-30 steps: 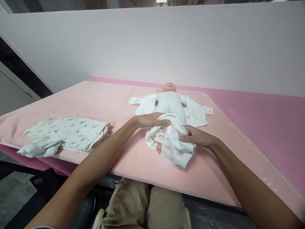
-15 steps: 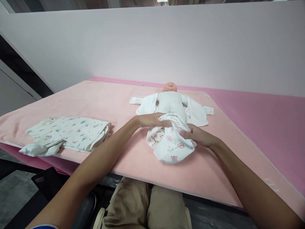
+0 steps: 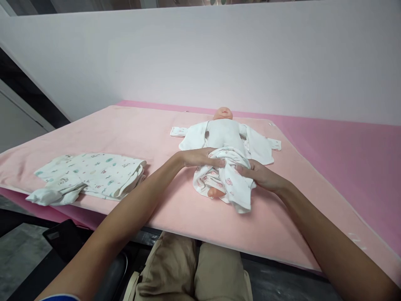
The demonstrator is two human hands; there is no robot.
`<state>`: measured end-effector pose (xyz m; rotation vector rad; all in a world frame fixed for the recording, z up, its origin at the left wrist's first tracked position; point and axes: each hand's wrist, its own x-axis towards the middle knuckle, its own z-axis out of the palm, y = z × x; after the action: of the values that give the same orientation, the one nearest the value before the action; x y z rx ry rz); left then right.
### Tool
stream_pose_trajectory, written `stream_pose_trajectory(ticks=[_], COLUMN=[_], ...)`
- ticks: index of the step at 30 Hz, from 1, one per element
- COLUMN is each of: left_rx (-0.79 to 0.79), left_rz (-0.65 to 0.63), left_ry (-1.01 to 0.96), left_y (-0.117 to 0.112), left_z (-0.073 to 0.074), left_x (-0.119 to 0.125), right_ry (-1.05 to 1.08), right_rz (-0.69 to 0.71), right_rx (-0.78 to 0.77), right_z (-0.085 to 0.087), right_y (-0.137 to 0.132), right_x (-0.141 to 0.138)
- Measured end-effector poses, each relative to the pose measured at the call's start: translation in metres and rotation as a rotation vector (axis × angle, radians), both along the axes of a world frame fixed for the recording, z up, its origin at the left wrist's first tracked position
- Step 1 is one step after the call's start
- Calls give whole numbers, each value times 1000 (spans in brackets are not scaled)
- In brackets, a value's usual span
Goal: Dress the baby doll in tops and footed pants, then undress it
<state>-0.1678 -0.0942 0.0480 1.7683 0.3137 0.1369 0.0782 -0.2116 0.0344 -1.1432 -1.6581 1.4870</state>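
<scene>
A baby doll (image 3: 223, 134) lies on its back, its head toward the wall and a white top (image 3: 260, 146) spread open at its sides. White baby pants (image 3: 236, 184) with pink animal prints are bunched around the doll's lower body. My left hand (image 3: 200, 158) grips the fabric on the left, thumb on top and fingers partly hidden. On the other side, my right hand (image 3: 263, 173) pinches the pants, its fingertips tucked under the cloth. A doll's foot (image 3: 216, 192) peeks out at the lower left of the pants, while one leg of the fabric hangs loose beside it.
Folded white baby clothing (image 3: 94, 173) with green prints lies at the left near the front edge. A pale pink blanket (image 3: 150, 129) covers much of the darker pink table mat (image 3: 354, 167). The white wall (image 3: 200, 58) rises behind.
The rounded lower end of the pants has collapsed into a narrower, loose piece, and a doll's foot has come into view. Both hands keep their grip in nearly the same place.
</scene>
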Motion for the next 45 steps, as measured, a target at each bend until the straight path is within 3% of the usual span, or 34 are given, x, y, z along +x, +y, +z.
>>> stream_pose_trajectory(ticks=[6,11,15,23,30,36,45], left_rx=[22,-17,18,-13,-31,-12,88], left_rz=[13,-67,-54,-22,-32,-82,-62], left_ry=[25,78,135,-29,-16,59,89], left_y=[-6,-2,-1,-3,-3,-2,-9], left_z=[3,0,1,2,0,2,7], left_x=[3,2,1,1,0,0,5], right_ry=[-62,108,132,67,43,42,36], right_rz=[211,42,6,-108,84,41,97], right_rx=[29,30,-29,-90,-65,-43,-44], right_z=[5,-4,-4,4,3,3,1], right_y=[-3,0,0,-6,-3,-4,0], right_x=[3,4,-1,-2,6,5,7])
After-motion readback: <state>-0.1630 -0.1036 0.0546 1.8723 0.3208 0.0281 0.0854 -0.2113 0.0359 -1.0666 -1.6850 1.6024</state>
